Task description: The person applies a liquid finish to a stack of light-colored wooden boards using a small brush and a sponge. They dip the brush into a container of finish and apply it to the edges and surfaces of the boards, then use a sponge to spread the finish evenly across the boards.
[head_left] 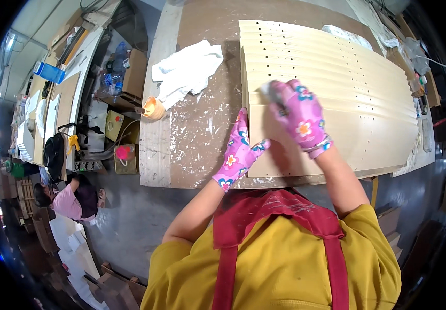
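Person in yellow top w/ red apron straps works at a paint-spattered workbench (197, 129). Both hands in pink flowered gloves.

Right hand (299, 114) is closed round a small pale pad or block (267, 89), prob. a sanding sponge or cloth, hard to tell since the glove covers most of it. It presses down on the top wood panel (347, 139) near that panel's left end. Left hand (239, 152) lies flat, fingers spread fairly wide, holding nothing; palm sits at the panel's left edge, thumb over onto the board, bracing it.

Panels are stacked in a stepped fan (326, 57), each w/ rows of small drilled holes. Long axis runs left-right across the bench, so most of the board stretches away to the right of the right hand. Right hand is the nearer one to that untouched length; left stays at the end edge.

Also on bench: crumpled white cloth (186, 70) and a small orange-tinted cup (153, 108), both well left of the stack. Another person (68, 201) crouches on the floor far left.
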The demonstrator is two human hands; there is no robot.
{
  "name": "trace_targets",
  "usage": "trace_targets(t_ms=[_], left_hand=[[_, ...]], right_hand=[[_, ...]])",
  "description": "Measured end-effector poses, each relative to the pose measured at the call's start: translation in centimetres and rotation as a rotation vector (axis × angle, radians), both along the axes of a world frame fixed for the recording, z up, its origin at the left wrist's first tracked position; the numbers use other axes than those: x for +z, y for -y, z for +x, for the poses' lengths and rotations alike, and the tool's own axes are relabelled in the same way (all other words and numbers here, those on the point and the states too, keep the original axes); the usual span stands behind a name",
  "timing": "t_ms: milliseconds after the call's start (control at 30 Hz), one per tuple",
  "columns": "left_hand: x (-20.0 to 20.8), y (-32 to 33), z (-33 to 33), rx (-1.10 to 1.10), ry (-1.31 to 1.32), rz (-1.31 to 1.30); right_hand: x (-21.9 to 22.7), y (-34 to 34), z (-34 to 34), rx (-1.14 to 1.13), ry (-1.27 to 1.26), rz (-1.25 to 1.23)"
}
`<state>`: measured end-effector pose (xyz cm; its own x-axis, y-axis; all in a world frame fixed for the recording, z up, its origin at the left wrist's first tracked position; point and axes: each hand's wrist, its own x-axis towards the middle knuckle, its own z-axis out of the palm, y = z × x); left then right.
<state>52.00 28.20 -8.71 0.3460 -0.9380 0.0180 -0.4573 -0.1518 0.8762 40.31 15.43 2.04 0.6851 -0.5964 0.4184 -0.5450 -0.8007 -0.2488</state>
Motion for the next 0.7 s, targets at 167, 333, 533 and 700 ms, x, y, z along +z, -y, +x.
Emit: trace_targets(t_ms=[167, 333, 533, 700], left_hand=[[-0.2, 0.2, -0.4, 0.019, -0.053, 0.01], [0.4, 0.1, -0.8, 0.066, -0.519, -0.064], [0.9, 0.2, -2.0, 0.081, -0.413, -0.092], [-0.1, -0.5, -1.6, 0.098, -0.399, 0.006]], right_hand=[[-0.5, -0.4, 0.8, 0.082, 0.086, -0.066], [-0.4, -1.3, 1.5, 0.143, -0.037, 0.077], [-0.3, 9.0, -16.6, -0.511, 0.02, -0.086], [-1.7, 4.5, -10.5, -0.197, -0.188, -0.378]])
